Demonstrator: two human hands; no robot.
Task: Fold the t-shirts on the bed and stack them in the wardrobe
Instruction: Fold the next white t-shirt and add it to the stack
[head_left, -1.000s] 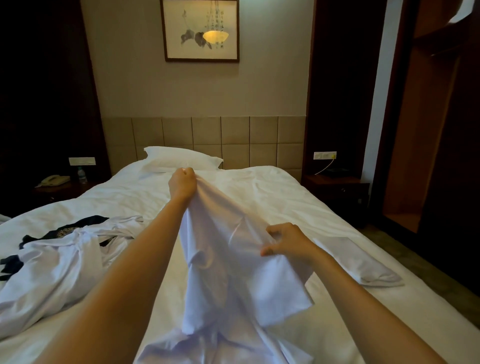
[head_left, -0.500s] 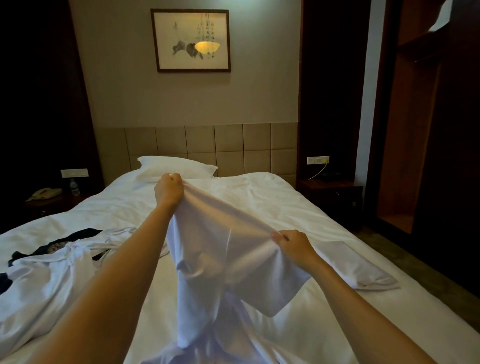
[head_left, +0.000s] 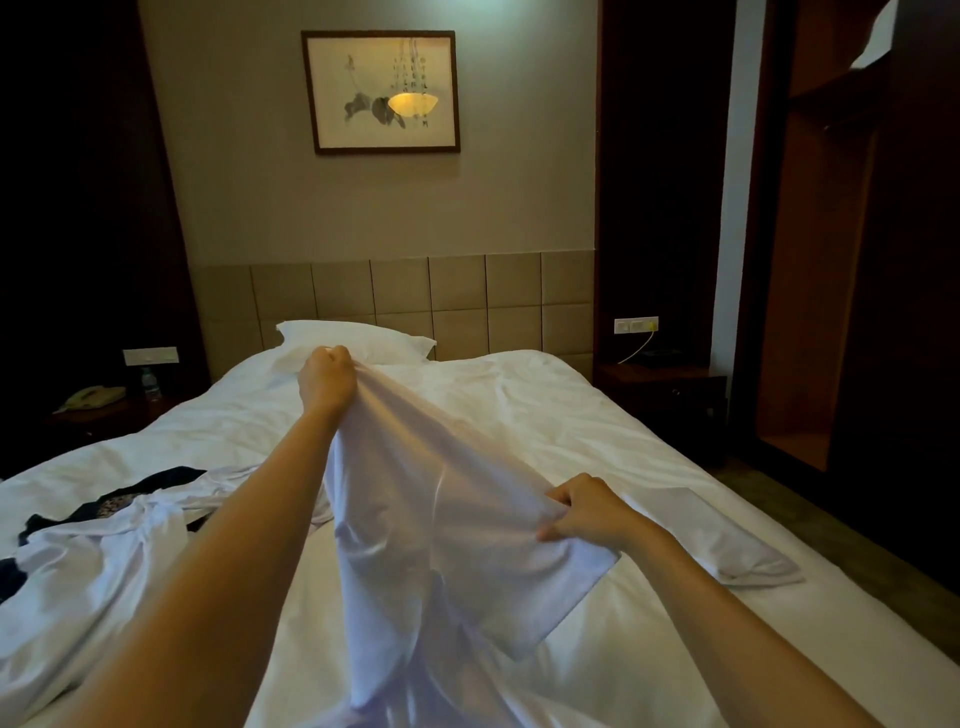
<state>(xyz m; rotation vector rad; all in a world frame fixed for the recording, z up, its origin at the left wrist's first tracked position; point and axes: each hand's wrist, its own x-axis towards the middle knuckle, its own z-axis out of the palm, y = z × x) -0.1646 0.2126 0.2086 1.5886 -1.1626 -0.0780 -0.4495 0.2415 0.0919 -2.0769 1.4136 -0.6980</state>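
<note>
since the earlier frame the hands have drawn apart, so the shirt (head_left: 457, 519) is stretched tighter between them, above the bed (head_left: 545, 415). nearest, its lower part hangs bunched; laid down like this, creases would likely be folded in, and a slack pinch could drop an edge. right hand (head_left: 587, 514): thumb and curled fingers pinch the near edge. farther off, left hand (head_left: 327, 379): fisted round the far edge. an unfolded pile (head_left: 104, 561) lies to the left; the wardrobe (head_left: 810, 260) stands at far right.
</note>
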